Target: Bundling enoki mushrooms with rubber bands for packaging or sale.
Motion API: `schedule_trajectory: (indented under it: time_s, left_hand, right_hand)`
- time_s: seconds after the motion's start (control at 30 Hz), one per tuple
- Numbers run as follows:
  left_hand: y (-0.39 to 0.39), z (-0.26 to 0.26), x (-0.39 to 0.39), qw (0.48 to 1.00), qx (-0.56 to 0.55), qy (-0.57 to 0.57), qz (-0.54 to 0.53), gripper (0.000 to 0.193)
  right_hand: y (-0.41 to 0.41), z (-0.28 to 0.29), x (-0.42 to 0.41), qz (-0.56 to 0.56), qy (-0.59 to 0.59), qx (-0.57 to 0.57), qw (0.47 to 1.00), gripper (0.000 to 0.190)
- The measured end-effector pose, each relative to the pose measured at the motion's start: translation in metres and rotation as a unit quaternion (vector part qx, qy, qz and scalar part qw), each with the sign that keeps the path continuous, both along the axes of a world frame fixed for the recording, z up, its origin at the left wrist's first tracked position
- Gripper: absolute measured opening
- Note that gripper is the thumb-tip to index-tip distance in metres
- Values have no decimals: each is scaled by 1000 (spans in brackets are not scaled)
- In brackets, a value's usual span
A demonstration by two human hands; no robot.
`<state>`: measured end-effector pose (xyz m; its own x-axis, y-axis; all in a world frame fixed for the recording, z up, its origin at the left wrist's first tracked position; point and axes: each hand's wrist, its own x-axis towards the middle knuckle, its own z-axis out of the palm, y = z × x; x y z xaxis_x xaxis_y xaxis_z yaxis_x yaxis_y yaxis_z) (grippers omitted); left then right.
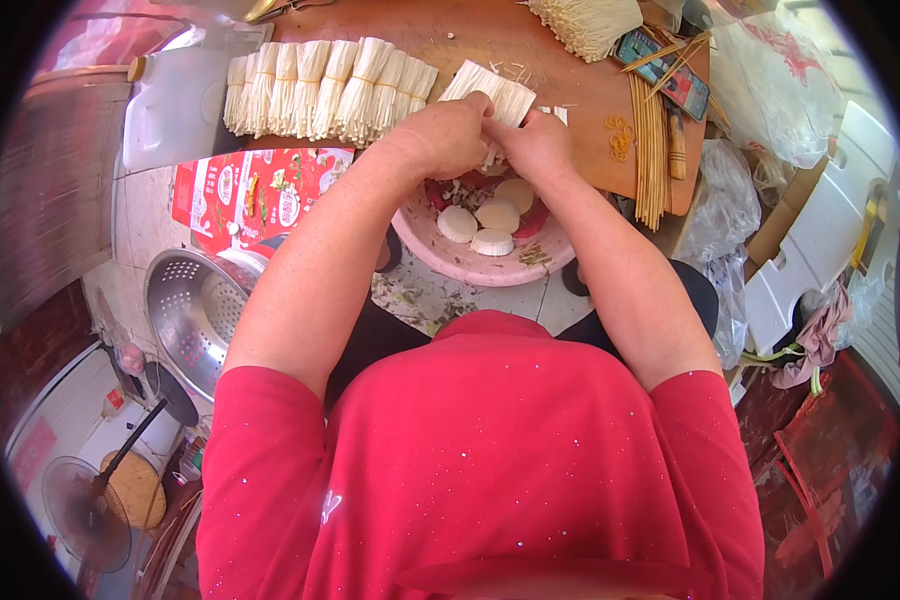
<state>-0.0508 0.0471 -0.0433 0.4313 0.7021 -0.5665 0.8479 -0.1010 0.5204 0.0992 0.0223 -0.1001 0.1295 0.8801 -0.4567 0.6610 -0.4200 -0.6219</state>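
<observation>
My left hand [450, 135] and my right hand [538, 144] meet at the table's near edge, both holding one bunch of enoki mushrooms [491, 88]. Its pale stems fan out flat beyond my fingers, and its lower end is partly hidden by my hands. Right below them is a pink plastic basin [465, 268] holding several cut-off enoki root ends [498, 215] and dark scraps. To the left, small enoki bundles [341, 90] tied with rubber bands stand packed in a row. Loose yellow rubber bands [619, 139] lie to the right of my right hand.
On the wooden table [487, 37] are bamboo skewers [649, 165], a wooden-handled tool [676, 142], a smartphone [664, 71] under some skewers, and a larger enoki clump [589, 26]. A white jug [172, 105], red printed carton [259, 191] and steel colander [199, 315] are left; plastic bags [776, 82] hang right.
</observation>
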Motion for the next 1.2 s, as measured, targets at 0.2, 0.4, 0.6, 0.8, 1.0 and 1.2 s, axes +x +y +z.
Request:
schedule_trajectory:
  time_s: [0.2,0.4,0.6,0.8,1.0,1.2]
  left_hand:
    - [2,-4,-6,1000,-15,-2,22,47]
    - [3,3,-6,999,-49,-12,18,45]
    - [3,-3,-2,1000,-23,9,-17,51]
    - [8,-3,-1,999,1,37,-12,46]
    - [19,18,7,967,105,-132,190,40]
    - [-13,39,47,938,33,-308,157,48]
  right_hand:
    - [3,-10,-4,-80,139,-43,986,39]
    - [8,-18,-7,-59,82,-26,995,33]
    - [10,-18,10,-40,120,-34,991,37]
    - [11,54,25,-25,221,-164,961,27]
    - [-1,74,39,-48,345,-58,936,24]
    - [-8,87,46,-9,321,66,945,22]
